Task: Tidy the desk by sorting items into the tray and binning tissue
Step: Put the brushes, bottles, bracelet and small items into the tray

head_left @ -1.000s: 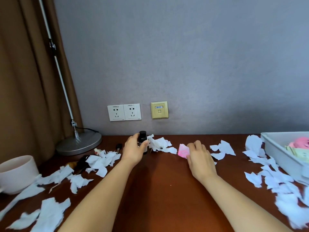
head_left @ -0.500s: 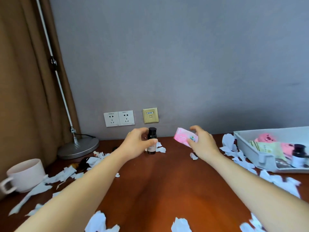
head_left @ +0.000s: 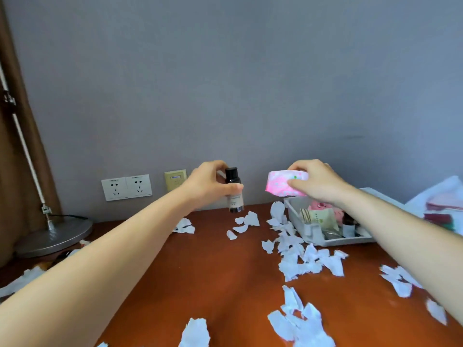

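Observation:
My left hand [head_left: 209, 185] grips a small dark bottle [head_left: 233, 190] with a black cap, held upright in the air above the desk. My right hand [head_left: 317, 181] pinches a pink patterned packet [head_left: 280, 185] just above the left end of the white tray [head_left: 315, 237]. The tray holds a pink toy, a pale green packet and other small items. Torn white tissue scraps [head_left: 300, 261] lie scattered over the red-brown desk [head_left: 225, 271], thickest in front of the tray.
A lamp with a round metal base [head_left: 53, 235] stands at the far left by a brown curtain. Wall sockets [head_left: 126, 187] and a yellow wall plate [head_left: 175, 179] sit behind the desk. White cloth and a red item [head_left: 441, 209] lie at the right edge.
Both hands have lifted off the desk with the bottle and the pink packet and moved right toward the tray. My view has swung right; the cup has left the frame.

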`<state>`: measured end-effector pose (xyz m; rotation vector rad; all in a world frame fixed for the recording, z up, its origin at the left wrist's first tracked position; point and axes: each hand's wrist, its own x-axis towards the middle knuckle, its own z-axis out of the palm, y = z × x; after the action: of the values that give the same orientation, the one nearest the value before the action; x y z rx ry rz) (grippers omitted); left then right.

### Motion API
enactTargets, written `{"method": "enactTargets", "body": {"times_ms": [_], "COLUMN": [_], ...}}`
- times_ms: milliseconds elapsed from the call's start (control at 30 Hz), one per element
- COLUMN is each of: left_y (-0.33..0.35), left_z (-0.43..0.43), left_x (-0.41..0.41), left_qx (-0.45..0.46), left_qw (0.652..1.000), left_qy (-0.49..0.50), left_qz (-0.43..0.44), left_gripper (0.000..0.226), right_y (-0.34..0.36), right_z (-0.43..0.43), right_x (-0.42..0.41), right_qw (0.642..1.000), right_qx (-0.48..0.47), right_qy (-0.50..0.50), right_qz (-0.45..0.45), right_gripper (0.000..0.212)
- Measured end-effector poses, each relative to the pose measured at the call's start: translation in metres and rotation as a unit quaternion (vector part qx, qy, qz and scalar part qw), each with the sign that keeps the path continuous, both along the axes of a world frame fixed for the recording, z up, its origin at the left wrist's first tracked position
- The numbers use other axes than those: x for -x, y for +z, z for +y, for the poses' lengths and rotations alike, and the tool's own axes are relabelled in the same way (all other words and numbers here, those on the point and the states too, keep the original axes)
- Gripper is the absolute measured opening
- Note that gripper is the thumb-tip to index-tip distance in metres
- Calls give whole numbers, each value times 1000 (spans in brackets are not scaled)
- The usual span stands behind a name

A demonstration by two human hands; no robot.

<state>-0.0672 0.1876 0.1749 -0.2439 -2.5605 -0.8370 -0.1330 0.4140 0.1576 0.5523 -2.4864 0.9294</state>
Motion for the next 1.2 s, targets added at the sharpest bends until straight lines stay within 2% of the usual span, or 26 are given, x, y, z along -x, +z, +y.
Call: {"method": "enactTargets", "body": {"times_ms": [267, 433, 700, 800, 1033, 1200], "left_y": [5, -7, -41, -49, -69, -86], "left_z": [94, 148, 228, 256, 292, 306], "left_x": [44, 83, 164, 192, 245, 266], "left_qx": [26, 24, 39, 47, 104, 135], "left_qw": [996, 996, 995, 994, 989, 982], "left_qy": [-81, -90, -81, -86, -74, -67], "left_qz": [-16, -2, -39, -49, -79, -116], "left_gripper": [36, 33, 25, 19, 9, 25], "right_y": [-2, -20, -47, -58, -78, -93], "right_z": [99, 139, 190, 200, 193, 191], "right_x": [34, 60, 102, 121, 159, 178], "right_qw": [993, 987, 973, 967, 963, 960], "right_qx": [47, 47, 19, 8, -34, -33], "right_qy": [-104, -143, -209, -232, -240, -243], "right_qz": [-35, -61, -95, -107, -115, -136], "right_gripper": [20, 15, 17, 10, 12, 15]}}
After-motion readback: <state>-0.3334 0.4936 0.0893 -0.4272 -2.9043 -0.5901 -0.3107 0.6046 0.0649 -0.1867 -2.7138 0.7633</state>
